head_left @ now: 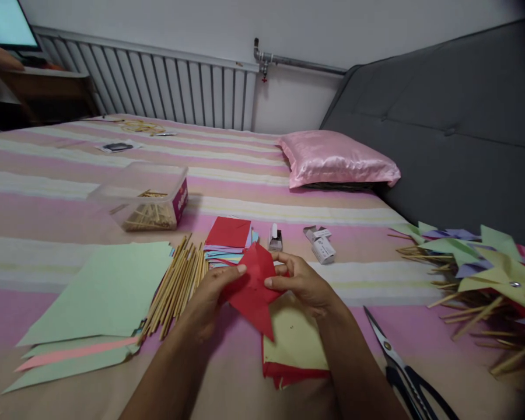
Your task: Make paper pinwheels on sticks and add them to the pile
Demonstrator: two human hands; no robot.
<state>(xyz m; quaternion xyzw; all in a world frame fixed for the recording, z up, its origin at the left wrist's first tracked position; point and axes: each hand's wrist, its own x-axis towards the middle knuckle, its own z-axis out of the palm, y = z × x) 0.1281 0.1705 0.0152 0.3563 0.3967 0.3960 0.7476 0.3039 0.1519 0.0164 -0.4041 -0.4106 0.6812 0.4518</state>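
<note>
A piece of red paper (256, 286), cut and partly folded into pinwheel blades, is held up between both hands above the bed. My left hand (214, 291) pinches its left side, thumb on top. On the right side, my right hand (304, 283) grips a blade with thumb and fingers. Below the right hand lies a stack of yellow and red paper squares (295, 344). Just beyond the red paper sits a pile of coloured squares with red on top (228, 232). Wooden sticks (177, 286) lie in a bundle left of my left hand.
Green paper sheets (100, 291) lie at left, behind them a clear plastic box (144, 198) of sticks. Small cardboard boxes (324, 249) sit ahead. Scissors (394, 356) and finished pinwheels (494, 262) are at right. A pink pillow (336, 157) rests near the grey headboard (441, 93).
</note>
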